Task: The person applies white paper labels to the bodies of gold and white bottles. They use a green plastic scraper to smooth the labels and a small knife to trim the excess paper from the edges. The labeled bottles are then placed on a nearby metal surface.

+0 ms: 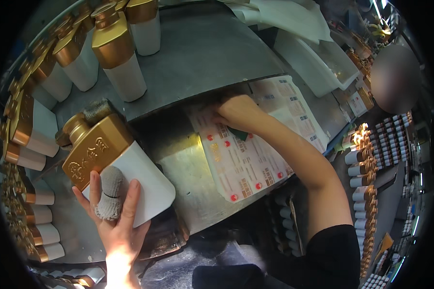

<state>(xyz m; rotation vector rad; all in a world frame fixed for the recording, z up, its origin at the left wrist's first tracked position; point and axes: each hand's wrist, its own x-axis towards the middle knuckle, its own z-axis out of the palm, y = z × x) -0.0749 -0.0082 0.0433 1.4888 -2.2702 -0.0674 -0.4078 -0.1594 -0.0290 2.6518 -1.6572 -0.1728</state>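
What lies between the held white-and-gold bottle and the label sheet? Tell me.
Head view: only bare grey metal worktop separates the bottle, in the left hand, from the label sheet.

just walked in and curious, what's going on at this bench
A person works with bare hands. The left hand holds a white bottle with a gold top tilted on its side, one finger wrapped in a grey cot. The right hand presses on a sheet of labels lying on the metal bench. More bottles stand behind.
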